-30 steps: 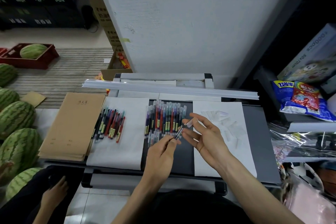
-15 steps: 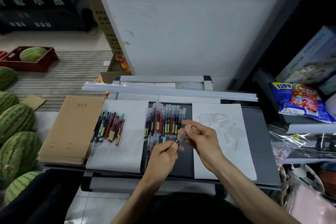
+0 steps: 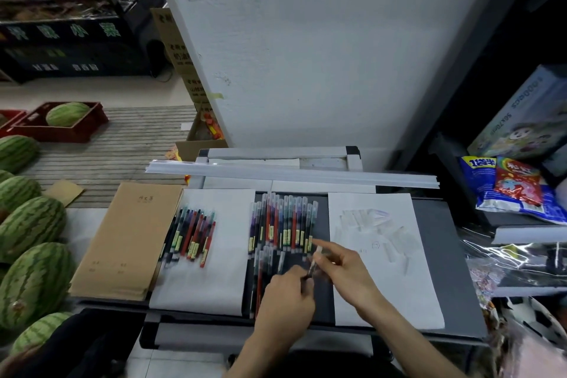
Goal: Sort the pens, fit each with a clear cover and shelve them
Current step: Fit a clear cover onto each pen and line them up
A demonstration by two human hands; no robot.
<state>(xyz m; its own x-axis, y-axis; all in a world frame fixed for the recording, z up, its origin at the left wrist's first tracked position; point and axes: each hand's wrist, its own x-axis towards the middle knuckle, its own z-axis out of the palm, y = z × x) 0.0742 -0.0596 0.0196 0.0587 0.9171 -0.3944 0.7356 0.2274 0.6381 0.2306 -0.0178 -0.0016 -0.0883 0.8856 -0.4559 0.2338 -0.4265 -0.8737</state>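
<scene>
My left hand (image 3: 287, 294) pinches the lower end of a thin pen (image 3: 313, 264) over the dark table top. My right hand (image 3: 340, 267) grips the pen's upper end, where a clear cover sits between its fingertips. A row of capped pens (image 3: 283, 222) lies side by side just beyond both hands, with more pens (image 3: 265, 267) below it, partly hidden by my left hand. A second bunch of pens (image 3: 191, 236) rests on the white sheet (image 3: 208, 285) to the left. Loose clear covers (image 3: 377, 225) are scattered on the white sheet (image 3: 399, 291) to the right.
A stack of brown notebooks (image 3: 129, 242) lies at the table's left end. A long white rail (image 3: 291, 173) runs along the back. Watermelons (image 3: 30, 224) crowd the floor on the left. Snack bags (image 3: 509, 190) and boxes fill the shelf on the right.
The pen now stands steeper between my hands, and both hands have drawn closer together. My right fingers, spread a second ago, have closed around the pen's upper end and the cover.
</scene>
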